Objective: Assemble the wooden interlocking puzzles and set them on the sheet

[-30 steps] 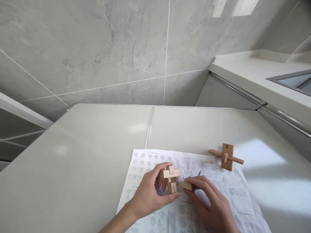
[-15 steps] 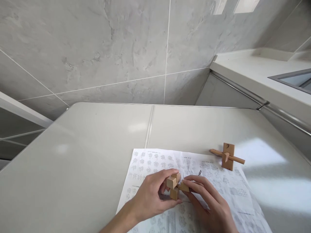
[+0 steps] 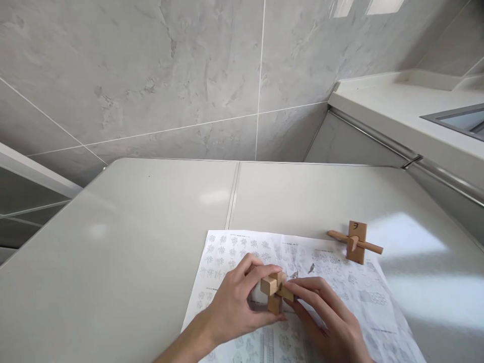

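A small burr puzzle (image 3: 269, 286) of interlocking light wood blocks is held over the printed sheet (image 3: 378, 317). My left hand (image 3: 240, 295) grips it from the left, fingers over the top and thumb beneath. On its right side, my right hand (image 3: 327, 315) pinches a wooden bar (image 3: 286, 292) that joins the other blocks. The inner joints are hidden by the blocks and my fingertips. Farther right, partly on the sheet, lies another wooden puzzle (image 3: 356, 252): a flat marked plate crossed by a long rod.
The pale table (image 3: 151, 242) has a seam (image 3: 233, 196) running away from me. A grey tiled wall (image 3: 170, 75) rises behind it. To the right is a white ledge (image 3: 381, 108) with a metal rail below.
The right-hand bar now sits closer in among the other blocks. My left fingers have lifted and shifted slightly on top. The other puzzle stays where it was.
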Demonstrator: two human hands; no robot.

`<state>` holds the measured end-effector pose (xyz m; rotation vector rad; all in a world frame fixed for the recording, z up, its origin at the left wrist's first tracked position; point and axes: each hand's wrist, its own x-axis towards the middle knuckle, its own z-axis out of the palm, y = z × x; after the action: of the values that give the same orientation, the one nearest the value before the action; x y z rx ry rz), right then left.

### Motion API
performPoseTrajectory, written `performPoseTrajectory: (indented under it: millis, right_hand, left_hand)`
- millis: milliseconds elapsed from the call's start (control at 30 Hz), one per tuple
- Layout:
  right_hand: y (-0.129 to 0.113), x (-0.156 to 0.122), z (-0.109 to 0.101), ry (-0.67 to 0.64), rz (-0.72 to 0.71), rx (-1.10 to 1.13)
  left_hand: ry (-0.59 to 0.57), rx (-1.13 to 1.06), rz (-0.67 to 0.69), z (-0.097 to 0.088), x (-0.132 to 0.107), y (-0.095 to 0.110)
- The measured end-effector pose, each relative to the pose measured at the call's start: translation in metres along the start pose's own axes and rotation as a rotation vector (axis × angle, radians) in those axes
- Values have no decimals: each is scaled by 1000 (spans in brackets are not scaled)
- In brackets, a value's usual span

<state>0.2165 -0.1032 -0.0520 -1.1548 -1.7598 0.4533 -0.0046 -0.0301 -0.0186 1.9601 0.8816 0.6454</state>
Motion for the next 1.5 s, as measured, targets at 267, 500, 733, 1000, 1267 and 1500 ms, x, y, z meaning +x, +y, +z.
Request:
performPoseTrajectory:
  millis: [267,500,733,1000,1267,1500]
  right_hand:
    - [-3,-10,4,-34,10,30]
    - [0,-4,-3,-68,16,22]
    - [-3,-6,-2,-137,213,87]
    - [-6,7,-6,-162,229,163]
    - [-16,22,-15,-350,263,317]
    - [-26,29,-21,-352,311,307]
  left_hand:
    - [-34,-18,23,2,2,-2]
    - [-57,-136,-92,-1,3,3]
    - [-49,-396,-193,-8,6,5]
    - [-108,-582,-202,-4,3,4]
    - [-196,-523,-145,-6,3,8]
    - [-216,-456,-42,-9,3,11]
